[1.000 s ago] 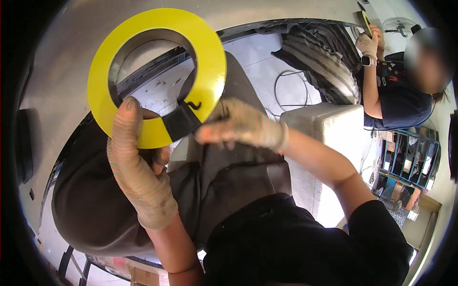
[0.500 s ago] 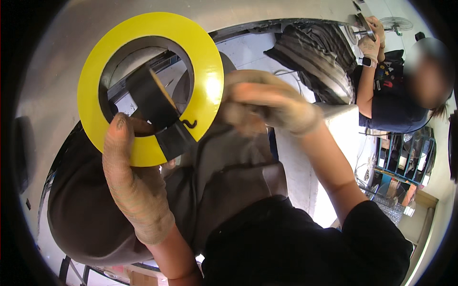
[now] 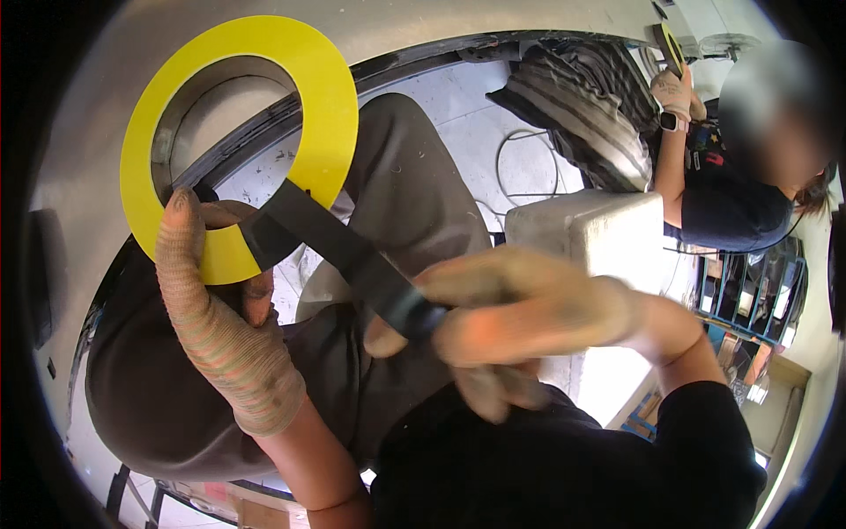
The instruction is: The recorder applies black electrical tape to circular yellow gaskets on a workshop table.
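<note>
A flat yellow ring (image 3: 330, 101) with a grey inner wall is held up at the left, tilted above my lap. My gloved left hand (image 3: 229, 344) grips its lower side, the thumb in front at the inner edge and the fingers behind. Black tape (image 3: 344, 251) wraps across the ring's lower right part. From there a strip runs taut, down and right, to my gloved right hand (image 3: 538, 309). That hand is closed on the tape and blurred by motion; whether the roll sits inside it is hidden.
A grey metal tabletop (image 3: 84, 123) curves along the upper left. At right stand a pale block (image 3: 608, 225) and a blue rack (image 3: 753, 295). Striped cloth (image 3: 586, 110) and a dark cable (image 3: 500, 167) lie beyond. A co-worker's gloved hand (image 3: 672, 93) holds another ring (image 3: 670, 48).
The black tape roll, inside the ring's opening before, no longer shows there. My right hand has moved down, drawing a tape strip out from the ring. The ring has shifted slightly left.
</note>
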Demonstrator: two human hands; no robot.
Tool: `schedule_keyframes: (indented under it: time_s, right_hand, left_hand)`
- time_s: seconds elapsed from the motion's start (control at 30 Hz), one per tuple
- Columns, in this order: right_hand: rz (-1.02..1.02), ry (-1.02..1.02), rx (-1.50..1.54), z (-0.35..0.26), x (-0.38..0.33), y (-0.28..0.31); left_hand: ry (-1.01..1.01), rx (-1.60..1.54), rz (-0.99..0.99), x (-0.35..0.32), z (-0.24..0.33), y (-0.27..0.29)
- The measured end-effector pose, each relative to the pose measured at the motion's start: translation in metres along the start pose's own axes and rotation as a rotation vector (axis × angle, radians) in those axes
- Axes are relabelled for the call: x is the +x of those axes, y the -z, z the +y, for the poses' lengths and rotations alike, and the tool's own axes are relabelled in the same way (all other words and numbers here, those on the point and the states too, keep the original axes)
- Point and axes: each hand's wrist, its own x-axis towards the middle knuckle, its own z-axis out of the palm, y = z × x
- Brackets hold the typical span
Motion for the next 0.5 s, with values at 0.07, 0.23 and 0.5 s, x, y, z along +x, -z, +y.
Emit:
schedule_keyframes:
  time_s: [0.07, 0.23, 0.5]
  right_hand:
    - [0.023, 0.186, -0.059, 0.048, 0.044, 0.033]
    - [0.055, 0.419, -0.272, 0.022, 0.139, 0.074]
    - [-0.066, 1.036, -0.161, 0.015, 0.149, 0.064]
  left_hand:
    - [-0.018, -0.025, 0.074, -0.002, 0.002, -0.011]
    - [0.063, -0.041, -0.259, 0.008, -0.007, 0.029]
    - [0.093, -0.036, -0.167, 0.01, -0.014, 0.034]
